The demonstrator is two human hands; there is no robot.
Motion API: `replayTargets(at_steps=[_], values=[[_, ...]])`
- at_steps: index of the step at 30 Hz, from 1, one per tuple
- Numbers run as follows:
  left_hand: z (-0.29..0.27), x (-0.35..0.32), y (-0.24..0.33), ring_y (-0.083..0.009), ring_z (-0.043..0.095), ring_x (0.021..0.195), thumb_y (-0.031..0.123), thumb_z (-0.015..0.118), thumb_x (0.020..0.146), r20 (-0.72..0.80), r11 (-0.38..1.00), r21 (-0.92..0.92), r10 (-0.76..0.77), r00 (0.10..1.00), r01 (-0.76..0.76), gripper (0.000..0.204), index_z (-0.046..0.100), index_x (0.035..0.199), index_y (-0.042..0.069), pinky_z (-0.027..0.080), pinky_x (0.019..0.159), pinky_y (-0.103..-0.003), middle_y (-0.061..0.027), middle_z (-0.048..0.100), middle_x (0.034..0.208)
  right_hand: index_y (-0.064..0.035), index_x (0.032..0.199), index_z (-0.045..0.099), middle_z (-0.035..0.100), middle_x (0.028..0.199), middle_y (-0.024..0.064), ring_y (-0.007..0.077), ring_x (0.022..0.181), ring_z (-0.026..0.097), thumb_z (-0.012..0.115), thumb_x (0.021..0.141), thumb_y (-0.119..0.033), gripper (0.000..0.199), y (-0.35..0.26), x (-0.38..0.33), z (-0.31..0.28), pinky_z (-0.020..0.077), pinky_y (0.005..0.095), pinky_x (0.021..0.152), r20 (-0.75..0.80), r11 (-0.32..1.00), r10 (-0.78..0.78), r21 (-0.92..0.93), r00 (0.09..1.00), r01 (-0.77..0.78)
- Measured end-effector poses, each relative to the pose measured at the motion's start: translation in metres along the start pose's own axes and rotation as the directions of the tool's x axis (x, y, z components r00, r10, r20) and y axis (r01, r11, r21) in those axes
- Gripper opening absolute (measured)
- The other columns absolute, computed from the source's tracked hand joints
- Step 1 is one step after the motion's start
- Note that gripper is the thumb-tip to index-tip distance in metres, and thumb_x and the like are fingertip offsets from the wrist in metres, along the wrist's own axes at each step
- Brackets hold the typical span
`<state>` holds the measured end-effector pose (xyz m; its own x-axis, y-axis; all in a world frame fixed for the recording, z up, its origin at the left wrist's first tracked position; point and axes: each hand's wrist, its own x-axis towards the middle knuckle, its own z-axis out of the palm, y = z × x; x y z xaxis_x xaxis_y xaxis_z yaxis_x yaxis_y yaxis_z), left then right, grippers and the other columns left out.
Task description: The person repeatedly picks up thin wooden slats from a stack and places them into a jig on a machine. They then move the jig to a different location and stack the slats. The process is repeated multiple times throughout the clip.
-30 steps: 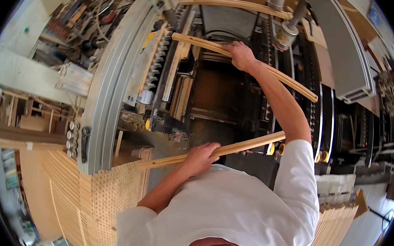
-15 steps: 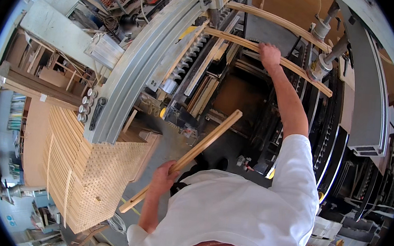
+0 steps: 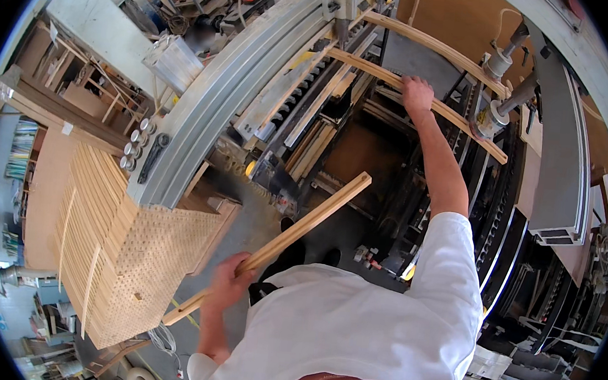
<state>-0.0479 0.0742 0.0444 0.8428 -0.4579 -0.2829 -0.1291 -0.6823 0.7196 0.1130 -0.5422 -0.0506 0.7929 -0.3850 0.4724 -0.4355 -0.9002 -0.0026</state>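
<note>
Near side of the machine [image 3: 243, 103]: left hand [image 3: 226, 282] closed around a wooden strip [image 3: 301, 226]. Across the machine: right hand [image 3: 417, 95] over a second strip [image 3: 454, 120]; full closure cannot be told. Machine's far end: third strip [image 3: 437, 42].

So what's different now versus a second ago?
The left hand has swung its wooden slat leftward, tilting it more steeply across the view. The crosswise slat under the right hand has its right end farther from the person, closer to the far slat. The view has turned too. Unchanged: each hand on its own slat; no new hold or release visible.
</note>
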Motion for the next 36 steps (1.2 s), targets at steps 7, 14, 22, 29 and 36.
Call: replayTargets(at_steps=[7, 14, 22, 29, 36], values=[[-0.101, -0.087, -0.026, -0.0120, 0.060, 0.084, -0.002, 0.075, 0.077, -0.159, 0.939, -0.321, -0.178, 0.971, 0.119, 0.041, 0.064, 0.116, 0.000, 0.050, 0.076, -0.027, -0.0031, 0.065, 0.094, -0.0158, 0.104, 0.067, 0.067, 0.104, 0.0114, 0.0347, 0.100, 0.064, 0.059, 0.087, -0.020, 0.019, 0.000, 0.009, 0.003, 0.0510, 0.0476, 0.085, 0.137, 0.991, 0.116, -0.081, 0.984, -0.106], [-0.220, -0.182, -0.092, -0.0159, 0.064, 0.088, 0.026, 0.081, 0.080, -0.456, 0.889, -0.434, -0.074, 0.887, -0.149, 0.051, 0.063, 0.115, -0.006, 0.053, 0.079, -0.031, -0.0075, 0.066, 0.097, -0.0118, 0.126, 0.062, 0.064, 0.121, 0.0152, 0.0358, 0.110, 0.061, 0.060, 0.089, -0.025, 0.039, -0.030, 0.001, -0.017, 0.0490, 0.0474, 0.094, -0.043, 0.974, 0.191, 0.131, 0.981, -0.184], [-0.358, -0.159, -0.226, -0.0158, 0.063, 0.075, 0.026, 0.070, 0.088, -0.741, 0.846, -0.501, -0.308, 0.597, -0.185, 0.042, 0.063, 0.114, -0.007, 0.051, 0.069, -0.029, -0.0103, 0.068, 0.088, 0.0025, 0.116, 0.065, 0.069, 0.109, 0.0158, 0.0233, 0.098, 0.066, 0.064, 0.095, -0.015, 0.028, -0.221, -0.093, -0.120, 0.0514, 0.0342, 0.087, -0.067, 0.578, 0.075, 0.816, 0.995, 0.012], [-0.469, -0.033, -0.333, -0.0272, 0.071, 0.077, 0.036, 0.071, 0.072, -0.805, 0.875, -0.205, -0.406, 0.433, 0.439, 0.047, 0.072, 0.084, -0.009, 0.054, 0.071, -0.038, -0.0218, 0.070, 0.080, 0.0053, 0.109, 0.066, 0.069, 0.101, 0.0106, 0.0166, 0.091, 0.064, 0.064, 0.092, -0.003, 0.019, -0.364, -0.217, -0.141, 0.0523, 0.0299, 0.081, 0.107, 0.470, -0.135, 0.882, 0.985, -0.032], [-0.493, 0.069, -0.364, -0.0336, 0.071, 0.087, 0.040, 0.065, 0.079, -0.815, 0.903, -0.018, -0.262, 0.517, 0.430, 0.048, 0.073, 0.086, -0.007, 0.054, 0.079, -0.041, -0.0249, 0.071, 0.085, 0.0034, 0.107, 0.068, 0.068, 0.085, 0.0056, 0.0119, 0.077, 0.063, 0.068, 0.089, -0.008, 0.022, -0.410, -0.335, -0.143, 0.0506, 0.0268, 0.072, 0.438, 0.472, 0.057, 0.780, 0.897, -0.411]])
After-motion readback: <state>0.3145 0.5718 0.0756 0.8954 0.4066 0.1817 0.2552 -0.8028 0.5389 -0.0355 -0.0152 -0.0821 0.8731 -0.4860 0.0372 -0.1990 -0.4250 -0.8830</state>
